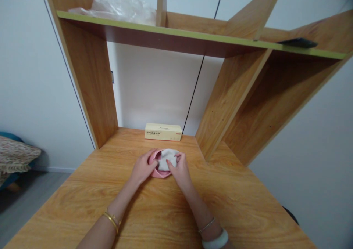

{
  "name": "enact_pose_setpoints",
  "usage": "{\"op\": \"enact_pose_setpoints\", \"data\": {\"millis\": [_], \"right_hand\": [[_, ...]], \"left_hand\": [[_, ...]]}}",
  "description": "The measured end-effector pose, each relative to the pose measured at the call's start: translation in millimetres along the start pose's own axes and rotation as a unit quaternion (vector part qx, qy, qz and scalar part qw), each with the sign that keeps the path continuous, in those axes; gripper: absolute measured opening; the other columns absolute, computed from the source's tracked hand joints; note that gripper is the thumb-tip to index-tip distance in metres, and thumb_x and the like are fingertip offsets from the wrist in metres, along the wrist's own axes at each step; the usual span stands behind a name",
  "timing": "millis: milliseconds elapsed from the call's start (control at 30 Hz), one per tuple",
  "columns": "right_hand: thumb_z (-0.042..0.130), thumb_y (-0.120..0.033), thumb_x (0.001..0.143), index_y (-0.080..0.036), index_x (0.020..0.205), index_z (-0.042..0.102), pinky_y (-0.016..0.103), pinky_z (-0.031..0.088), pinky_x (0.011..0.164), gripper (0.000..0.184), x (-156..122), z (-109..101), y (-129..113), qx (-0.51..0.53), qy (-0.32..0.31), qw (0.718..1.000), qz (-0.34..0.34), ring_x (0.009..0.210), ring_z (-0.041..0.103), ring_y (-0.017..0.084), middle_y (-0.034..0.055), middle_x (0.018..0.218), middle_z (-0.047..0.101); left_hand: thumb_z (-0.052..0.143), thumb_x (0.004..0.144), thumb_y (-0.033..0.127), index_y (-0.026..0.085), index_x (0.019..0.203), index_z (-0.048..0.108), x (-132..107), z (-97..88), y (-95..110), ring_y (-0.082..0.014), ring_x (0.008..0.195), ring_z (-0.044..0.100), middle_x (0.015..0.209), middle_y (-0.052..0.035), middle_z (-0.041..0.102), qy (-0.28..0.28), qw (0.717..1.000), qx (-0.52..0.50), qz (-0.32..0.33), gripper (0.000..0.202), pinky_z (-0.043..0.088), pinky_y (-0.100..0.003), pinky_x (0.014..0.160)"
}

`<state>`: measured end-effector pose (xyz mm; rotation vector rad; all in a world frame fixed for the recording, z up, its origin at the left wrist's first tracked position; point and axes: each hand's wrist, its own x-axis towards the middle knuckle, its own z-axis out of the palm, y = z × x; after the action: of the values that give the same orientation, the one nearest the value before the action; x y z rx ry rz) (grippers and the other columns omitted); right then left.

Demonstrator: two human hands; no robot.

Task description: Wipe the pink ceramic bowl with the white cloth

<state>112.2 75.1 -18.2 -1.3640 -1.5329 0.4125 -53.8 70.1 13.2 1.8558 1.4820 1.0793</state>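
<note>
- The left hand (143,166) grasps the left edge of the pink container (159,174), which is on the wooden table (157,212)
- Behind it, at the far side, there is a cream box (162,132)
- The pale cloth (166,159) covers part of the container's opening
- The right hand (179,168) pinches this cloth

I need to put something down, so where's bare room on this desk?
The brown wooden desk is bare left of your left hand, between your forearms, and right of your right hand, toward the upright wooden divider. It's crowded where your hands hold the pale grey cloth and pink round container, with the cream cardboard box beyond.
</note>
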Motion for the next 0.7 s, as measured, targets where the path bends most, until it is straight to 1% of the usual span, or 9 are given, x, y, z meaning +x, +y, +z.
{"op": "enact_pose_setpoints", "data": {"millis": [67,133,200,267,367,433,533,633,700], "right_hand": [[0.061,-0.027,0.071,-0.018,0.120,0.042,0.036,0.045,0.082,0.053,1,0,6,-0.032,-0.018,0.999,0.035,0.095,0.057,0.024,0.0105,0.105,0.057],[0.058,-0.025,0.073,-0.018,0.127,0.039,0.036,0.045,0.083,0.057,2,-2,12,-0.055,-0.041,0.995,0.070,0.096,0.059,0.025,0.0116,0.109,0.059],[0.052,-0.025,0.077,-0.019,0.122,0.046,0.036,0.046,0.083,0.047,2,-4,18,-0.048,-0.044,0.994,0.086,0.095,0.060,0.024,0.0102,0.106,0.063],[0.047,-0.027,0.078,-0.020,0.111,0.055,0.035,0.047,0.083,0.034,3,-5,22,-0.016,-0.029,0.996,0.081,0.094,0.061,0.023,0.0075,0.101,0.065],[0.045,-0.030,0.079,-0.020,0.096,0.062,0.034,0.049,0.077,0.026,3,-4,26,0.025,-0.010,0.996,0.086,0.085,0.063,0.023,0.0062,0.090,0.068],[0.046,-0.031,0.078,-0.018,0.093,0.063,0.033,0.050,0.073,0.026,3,-3,27,0.034,-0.012,0.995,0.097,0.080,0.064,0.023,0.0071,0.086,0.068],[0.051,-0.030,0.075,-0.016,0.100,0.061,0.032,0.049,0.072,0.030,3,-2,25,0.015,-0.014,0.994,0.105,0.080,0.064,0.022,0.0082,0.089,0.068],[0.056,-0.030,0.073,-0.020,0.119,0.051,0.032,0.048,0.074,0.048,3,-4,16,-0.044,0.015,0.993,0.105,0.086,0.062,0.022,0.0073,0.099,0.066],[0.056,-0.031,0.075,-0.023,0.128,0.044,0.032,0.046,0.073,0.055,3,-8,9,-0.092,0.016,0.990,0.103,0.085,0.062,0.023,0.0064,0.098,0.066]], "left_hand": [[0.051,0.077,0.027,0.020,0.125,0.054,-3,1.0,6,-0.0209,0.106,0.056,0.118,-0.0069,0.062,-0.005,0.999,0.031,0.028,0.049,0.041,-0.033,0.096],[0.051,0.079,0.035,0.022,0.128,0.051,-6,2.9,11,-0.0222,0.107,0.055,0.118,-0.0076,0.062,-0.011,0.997,0.054,0.047,0.050,0.040,-0.035,0.097],[0.052,0.080,0.043,0.021,0.133,0.045,-10,6.0,15,-0.0239,0.113,0.052,0.125,-0.0091,0.057,-0.014,0.997,0.057,0.059,0.057,0.038,-0.037,0.099],[0.055,0.077,0.050,0.018,0.139,0.035,-14,10.9,16,-0.0265,0.118,0.049,0.134,-0.0119,0.050,-0.023,0.997,0.049,0.055,0.072,0.037,-0.038,0.099],[0.061,0.071,0.056,0.015,0.145,0.017,-18,21.1,15,-0.0288,0.109,0.057,0.129,-0.0157,0.053,-0.055,0.998,0.044,0.005,0.095,0.044,-0.038,0.090],[0.060,0.072,0.053,0.016,0.145,0.011,-20,27.2,15,-0.0268,0.100,0.061,0.124,-0.0151,0.057,-0.055,0.998,0.033,-0.013,0.096,0.047,-0.035,0.083],[0.057,0.076,0.045,0.018,0.144,0.015,-19,28.7,15,-0.0246,0.097,0.062,0.121,-0.0130,0.059,-0.025,0.999,0.033,-0.009,0.085,0.047,-0.033,0.081],[0.057,0.075,0.041,0.019,0.143,0.024,-17,20.8,17,-0.0259,0.093,0.063,0.111,-0.0110,0.065,-0.009,0.995,0.086,-0.039,0.078,0.047,-0.034,0.080],[0.057,0.074,0.037,0.021,0.141,0.029,-16,14.1,18,-0.0257,0.091,0.064,0.105,-0.0097,0.067,-0.013,0.991,0.123,-0.059,0.074,0.046,-0.034,0.080]]}}
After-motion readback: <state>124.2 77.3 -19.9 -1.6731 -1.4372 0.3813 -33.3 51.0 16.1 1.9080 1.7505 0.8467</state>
